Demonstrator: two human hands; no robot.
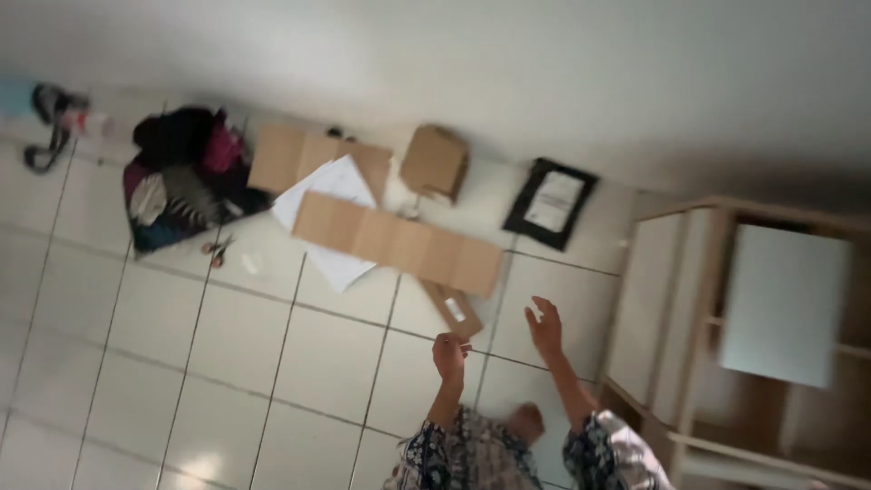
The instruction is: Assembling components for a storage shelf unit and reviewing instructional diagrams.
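Note:
Both of my arms, in dark patterned sleeves, reach up from the bottom edge over a white tiled floor. My left hand has its fingers curled into a loose fist, and I see nothing clearly in it. To its right, my right hand is raised with the fingers apart and holds nothing. A small narrow cardboard piece lies on the tiles just beyond my left hand. Further off lies a long flattened cardboard strip over white paper sheets.
A light wooden shelf unit with a white panel stands at the right. By the far wall are a small cardboard box, a black flat package, a pile of clothes and scissors.

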